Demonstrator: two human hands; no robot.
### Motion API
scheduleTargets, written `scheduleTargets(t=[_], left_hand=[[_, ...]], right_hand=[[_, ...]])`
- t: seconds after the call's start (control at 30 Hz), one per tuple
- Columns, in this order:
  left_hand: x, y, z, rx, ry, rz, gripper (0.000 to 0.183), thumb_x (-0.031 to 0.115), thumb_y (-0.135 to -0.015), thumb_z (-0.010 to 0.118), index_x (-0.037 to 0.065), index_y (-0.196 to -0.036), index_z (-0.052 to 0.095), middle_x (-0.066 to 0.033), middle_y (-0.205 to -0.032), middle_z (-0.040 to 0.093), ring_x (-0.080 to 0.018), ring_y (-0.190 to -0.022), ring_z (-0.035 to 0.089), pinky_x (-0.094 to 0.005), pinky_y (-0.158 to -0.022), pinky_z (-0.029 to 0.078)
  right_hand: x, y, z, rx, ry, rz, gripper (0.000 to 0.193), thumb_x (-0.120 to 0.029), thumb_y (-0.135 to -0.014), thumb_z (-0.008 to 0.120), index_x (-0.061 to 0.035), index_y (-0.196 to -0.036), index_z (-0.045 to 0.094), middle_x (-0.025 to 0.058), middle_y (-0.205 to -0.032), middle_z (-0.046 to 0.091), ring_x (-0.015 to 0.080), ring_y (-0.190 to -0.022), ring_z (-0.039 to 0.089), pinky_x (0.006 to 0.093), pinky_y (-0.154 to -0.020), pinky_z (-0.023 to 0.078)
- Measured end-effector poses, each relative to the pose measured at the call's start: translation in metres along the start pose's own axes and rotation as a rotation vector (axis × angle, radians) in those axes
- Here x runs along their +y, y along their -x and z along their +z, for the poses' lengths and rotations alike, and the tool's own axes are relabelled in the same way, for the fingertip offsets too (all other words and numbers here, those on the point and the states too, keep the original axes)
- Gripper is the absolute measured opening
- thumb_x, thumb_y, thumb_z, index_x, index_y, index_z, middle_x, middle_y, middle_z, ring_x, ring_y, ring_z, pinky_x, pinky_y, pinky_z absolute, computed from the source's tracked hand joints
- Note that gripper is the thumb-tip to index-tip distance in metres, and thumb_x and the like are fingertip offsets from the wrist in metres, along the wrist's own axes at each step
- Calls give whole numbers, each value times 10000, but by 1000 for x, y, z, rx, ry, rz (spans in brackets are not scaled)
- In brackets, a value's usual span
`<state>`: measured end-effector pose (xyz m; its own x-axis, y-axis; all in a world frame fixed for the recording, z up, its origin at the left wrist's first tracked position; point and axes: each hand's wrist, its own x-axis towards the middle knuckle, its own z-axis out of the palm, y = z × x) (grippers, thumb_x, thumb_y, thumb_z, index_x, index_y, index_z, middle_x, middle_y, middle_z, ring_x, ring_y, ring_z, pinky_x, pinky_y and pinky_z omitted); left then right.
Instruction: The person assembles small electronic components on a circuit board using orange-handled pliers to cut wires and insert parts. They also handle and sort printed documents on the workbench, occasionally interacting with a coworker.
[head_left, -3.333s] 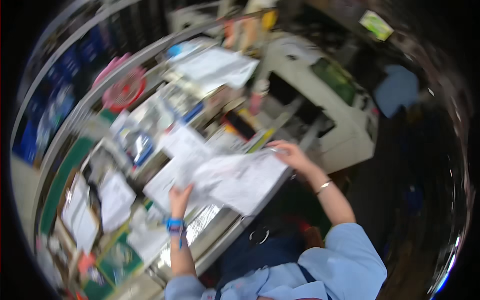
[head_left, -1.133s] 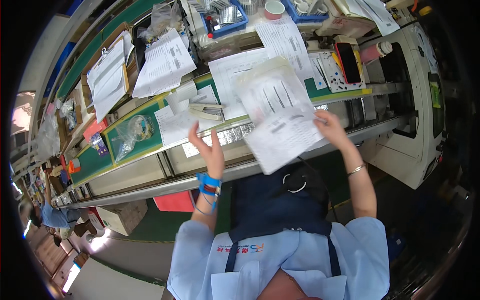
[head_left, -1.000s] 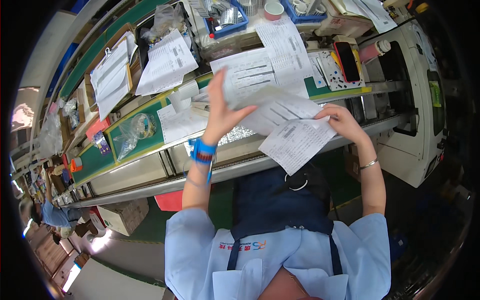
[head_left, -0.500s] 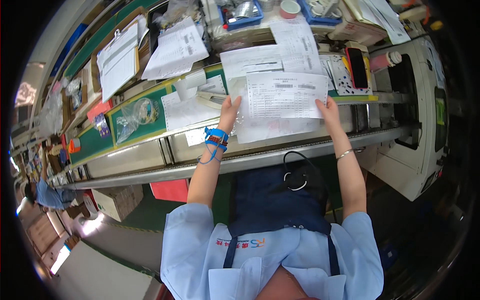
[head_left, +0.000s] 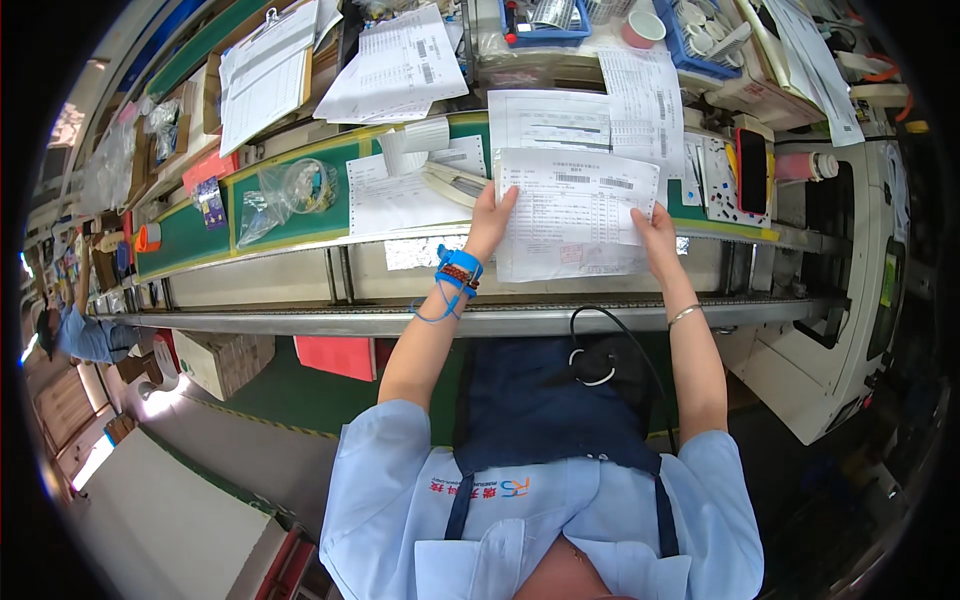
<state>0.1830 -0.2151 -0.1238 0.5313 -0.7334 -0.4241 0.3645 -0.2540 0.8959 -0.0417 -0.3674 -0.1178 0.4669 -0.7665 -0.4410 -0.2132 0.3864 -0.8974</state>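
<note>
Both hands hold a printed paper form (head_left: 575, 235) with barcodes and a faint red stamp, seemingly in a clear sleeve or over another sheet. My left hand (head_left: 490, 222) is closed on its left edge, the thumb lying over the front. At the right edge, my right hand (head_left: 656, 238) pinches the paper between thumb and fingers. A beige tool like a stapler (head_left: 452, 184) lies close to my left hand, on white sheets (head_left: 372, 200). More printed sheets (head_left: 545, 118) lie just behind the held form.
A metal rail (head_left: 400, 322) runs along the bench front. Standing at right are a phone (head_left: 751, 172), a pink bottle (head_left: 800, 166) and a white machine (head_left: 800, 370). Blue bins (head_left: 545, 38) sit at the back. Leftward lie a clipboard (head_left: 265, 80) and a plastic bag (head_left: 270, 210).
The view has shifted, so the bench appears farther right. The held sheets, offset before, now nearly line up. My left thumb has moved farther onto the front of the paper.
</note>
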Motion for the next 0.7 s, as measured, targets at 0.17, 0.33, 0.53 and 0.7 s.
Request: scheduleTargets(t=[0.17, 0.33, 0.53, 0.7], left_hand=[[3, 2, 3, -6, 16, 72, 279, 179, -861, 476, -23, -1054, 475, -73, -966, 562, -114, -878, 491, -243, -777, 388], [-1, -6, -1, 117, -74, 55, 271, 215, -874, 441, -19, -999, 499, -64, -893, 561, -99, -803, 475, -244, -728, 389], [-2, -10, -2, 116, -31, -8, 291, 250, -879, 425, -7, -984, 510, -43, -858, 559, -88, -752, 472, -235, -682, 390], [8, -7, 3, 94, 21, -66, 318, 257, -881, 424, -16, -1030, 492, -49, -935, 556, -101, -812, 485, -226, -715, 383]], right_hand=[[-2, 0, 0, 18, 23, 5, 252, -48, -802, 522, 15, -1046, 505, 60, -979, 583, 112, -873, 531, 235, -767, 404], [-15, -3, -26, 151, -170, -30, 284, -38, -790, 528, 40, -1059, 489, 78, -994, 573, 139, -889, 534, 247, -785, 401], [-33, -6, -75, 229, -215, -70, 261, -47, -793, 535, 44, -1034, 498, 93, -995, 570, 138, -881, 539, 250, -778, 411], [-29, -1, -76, 227, -256, -104, 233, -51, -791, 538, 44, -1003, 517, 90, -977, 577, 132, -866, 543, 245, -765, 417]])
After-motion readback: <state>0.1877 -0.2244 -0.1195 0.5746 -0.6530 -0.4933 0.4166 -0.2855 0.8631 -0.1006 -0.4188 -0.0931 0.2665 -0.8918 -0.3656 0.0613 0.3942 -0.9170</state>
